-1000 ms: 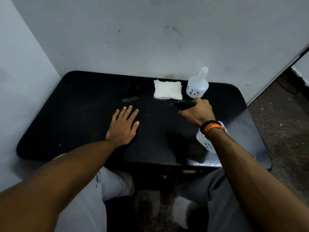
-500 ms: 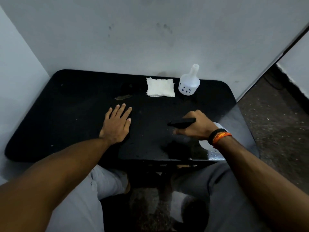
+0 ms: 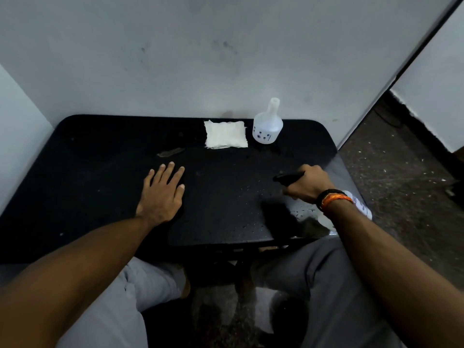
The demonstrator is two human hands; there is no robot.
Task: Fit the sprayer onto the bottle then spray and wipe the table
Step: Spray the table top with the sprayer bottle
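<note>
My right hand (image 3: 307, 183) grips a spray bottle by its black sprayer head (image 3: 288, 176), nozzle pointing left over the black table (image 3: 100, 172). The bottle's white body (image 3: 359, 205) shows only behind my wrist near the table's right front edge. Fine droplets speckle the tabletop in front of the nozzle. My left hand (image 3: 163, 192) lies flat on the table, palm down, fingers spread, holding nothing. A folded white cloth (image 3: 225, 134) rests at the back of the table, apart from both hands.
A second white bottle (image 3: 267, 125) with an uncapped narrow neck stands right of the cloth by the wall. A small brownish scrap (image 3: 170, 152) lies beyond my left fingers. Walls close the back and left; bare floor lies to the right.
My right hand has carried the spray bottle back from near the cloth toward the table's right front edge. More droplets show on the table. My left hand has stayed flat.
</note>
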